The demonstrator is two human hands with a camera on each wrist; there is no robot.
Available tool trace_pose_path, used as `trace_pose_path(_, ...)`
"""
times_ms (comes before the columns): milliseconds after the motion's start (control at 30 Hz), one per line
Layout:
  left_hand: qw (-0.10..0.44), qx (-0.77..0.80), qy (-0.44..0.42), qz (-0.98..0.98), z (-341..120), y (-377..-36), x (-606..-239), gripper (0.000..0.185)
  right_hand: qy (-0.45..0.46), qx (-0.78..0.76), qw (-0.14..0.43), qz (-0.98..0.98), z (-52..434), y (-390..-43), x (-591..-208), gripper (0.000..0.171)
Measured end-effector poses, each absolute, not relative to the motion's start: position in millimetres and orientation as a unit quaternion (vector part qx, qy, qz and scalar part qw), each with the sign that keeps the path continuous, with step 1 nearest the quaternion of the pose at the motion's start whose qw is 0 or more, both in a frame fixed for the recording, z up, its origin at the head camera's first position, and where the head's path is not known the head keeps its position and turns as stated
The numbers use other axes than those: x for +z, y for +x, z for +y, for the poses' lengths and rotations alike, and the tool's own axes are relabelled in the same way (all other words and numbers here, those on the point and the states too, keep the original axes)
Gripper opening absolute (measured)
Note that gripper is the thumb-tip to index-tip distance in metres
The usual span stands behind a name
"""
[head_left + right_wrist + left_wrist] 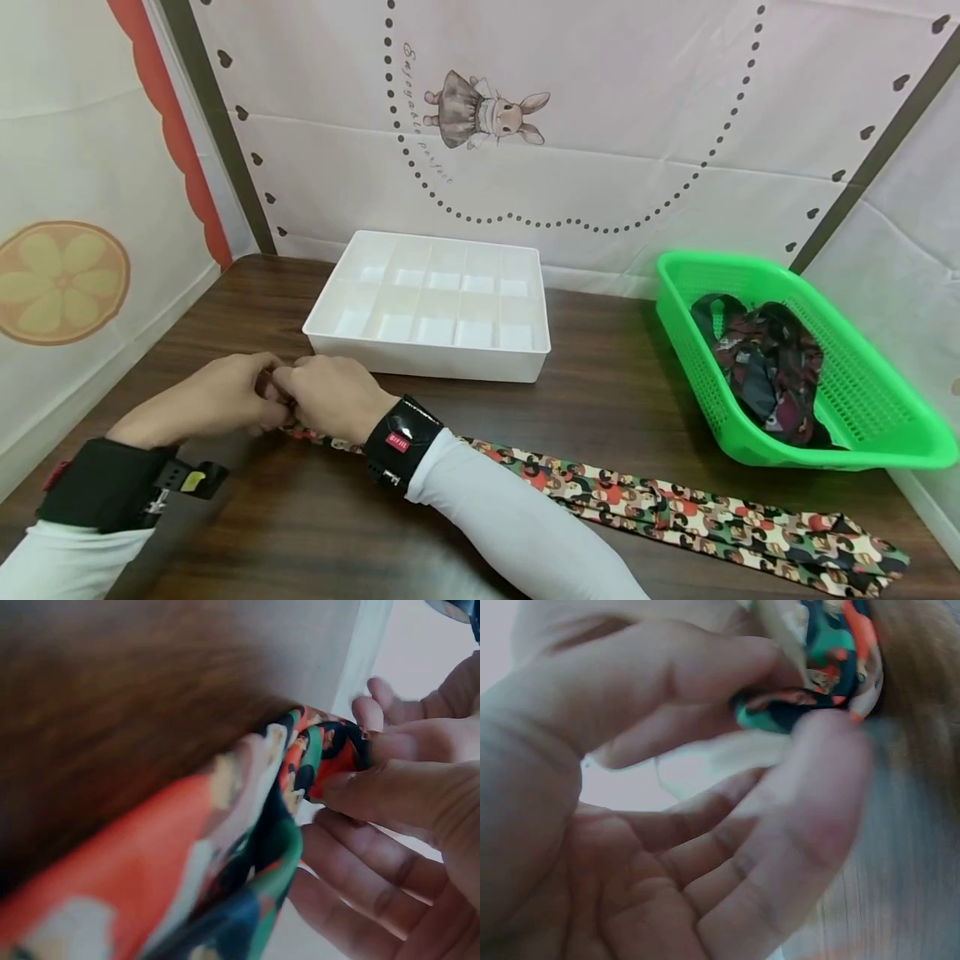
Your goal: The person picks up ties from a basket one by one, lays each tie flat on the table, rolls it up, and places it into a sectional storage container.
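I see both hands, left hand [217, 398] and right hand [333, 402], pinching the tie [675, 508] end, its length trailing toward four o'clock.

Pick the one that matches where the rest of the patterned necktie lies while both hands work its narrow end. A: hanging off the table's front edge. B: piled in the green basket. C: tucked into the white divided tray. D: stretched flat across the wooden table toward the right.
D: the patterned necktie runs flat over the wooden table from the left hand and right hand toward the right; the white divided tray holds nothing.
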State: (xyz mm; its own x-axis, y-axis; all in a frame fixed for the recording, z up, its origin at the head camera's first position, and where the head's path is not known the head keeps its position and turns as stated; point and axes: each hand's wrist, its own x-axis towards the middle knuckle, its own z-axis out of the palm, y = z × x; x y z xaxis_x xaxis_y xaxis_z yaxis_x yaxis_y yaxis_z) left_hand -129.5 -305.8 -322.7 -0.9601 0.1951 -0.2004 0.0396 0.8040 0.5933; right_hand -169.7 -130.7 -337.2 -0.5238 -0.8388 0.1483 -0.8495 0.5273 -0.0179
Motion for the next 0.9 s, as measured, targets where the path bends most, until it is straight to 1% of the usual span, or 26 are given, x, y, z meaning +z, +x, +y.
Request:
trace_pose_path(133, 0.163, 0.376, 0.045, 0.911, -309, -127, -324, 0.032, 0.499, 0.052, 0.066, -0.862, -128, -172, -339, 0.009)
trace_pose_path(300, 0.160, 0.370, 0.043, 0.914, -305, -128, -328, 0.024, 0.517, 0.043, 0.054, -0.853, -124, -173, -338, 0.010)
trace_pose_path(400, 0.158, 0.351, 0.042, 0.922, -302, -131, -329, 0.025, 0.519, 0.024, 0.051, -0.853, -123, -174, -336, 0.010)
trace_pose_path(533, 0.171, 0.339, 0.044, 0.924, -298, -136, -328, 0.028, 0.516, 0.014, 0.045, -0.855, -122, -175, -334, 0.010)
trace_pose_path(767, 0.188, 0.327, 0.054, 0.924, -297, -141, -327, 0.027, 0.532, 0.017, 0.007, -0.847, -122, -179, -330, 0.008)
trace_pose_path(900, 0.181, 0.321, 0.062, 0.928, -295, -143, -330, 0.025, 0.534, 0.016, 0.012, -0.845, -122, -182, -330, 0.006)
